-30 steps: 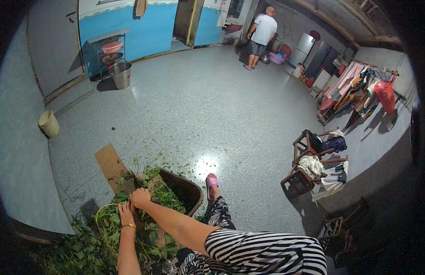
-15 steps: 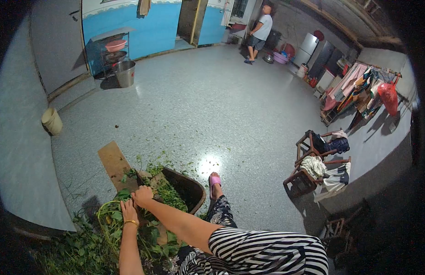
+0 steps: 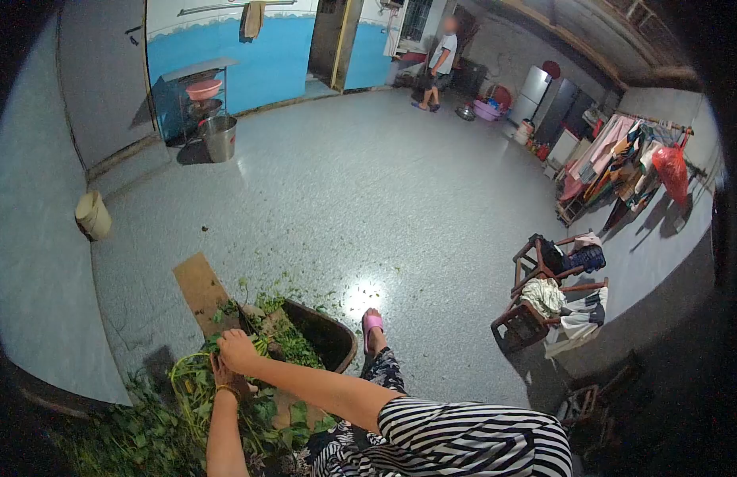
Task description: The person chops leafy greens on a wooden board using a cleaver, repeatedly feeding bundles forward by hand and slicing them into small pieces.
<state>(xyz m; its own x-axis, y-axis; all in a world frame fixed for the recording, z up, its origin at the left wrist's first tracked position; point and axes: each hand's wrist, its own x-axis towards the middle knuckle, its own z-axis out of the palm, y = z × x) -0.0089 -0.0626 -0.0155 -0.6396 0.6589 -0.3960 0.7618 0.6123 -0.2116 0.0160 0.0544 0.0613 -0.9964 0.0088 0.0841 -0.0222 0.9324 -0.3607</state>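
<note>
My right hand [image 3: 238, 351] is closed, and whatever lies inside it is hidden. It sits right against my left hand [image 3: 223, 375], which wears a gold bangle and presses on a bunch of leafy green stems [image 3: 195, 367], its fingers partly covered by the right hand. Both hands are over the near end of a wooden board [image 3: 200, 290]. Beside them, a dark brown tub [image 3: 336, 342] holds finely chopped greens [image 3: 297, 340] on its left side. More long leafy vines [image 3: 138, 437] are heaped at lower left.
Green scraps litter the grey floor [image 3: 432, 215]. A cream bucket [image 3: 92, 215] stands by the left wall, a steel bucket [image 3: 220, 141] near a rack. Wooden chairs with clothes [image 3: 543, 296] and a clothes rack [image 3: 622, 163] line the right. Another person [image 3: 441, 63] is at the back.
My right hand has shifted slightly left and down, now overlapping my left hand's fingers. The person at the back has moved a little left. The view has tilted slightly.
</note>
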